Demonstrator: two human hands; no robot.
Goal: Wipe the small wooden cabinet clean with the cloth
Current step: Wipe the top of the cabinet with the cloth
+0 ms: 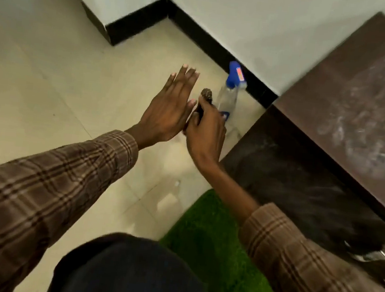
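Note:
The small dark wooden cabinet [349,111] stands at the right, its top smeared with whitish streaks and its front carrying a metal handle [366,255]. My right hand [206,133] is closed around a small dark bundle, apparently the cloth [206,95], whose end sticks up above my fingers. It is held over the floor, left of the cabinet. My left hand [169,109] is flat with fingers straight, its edge touching the bundle and my right hand.
A clear spray bottle [230,90] with a blue head stands on the tiled floor by the black skirting [199,33], just beyond my right hand. A green grass-like mat [213,251] lies before the cabinet. My dark-clothed knee [133,273] is at the bottom.

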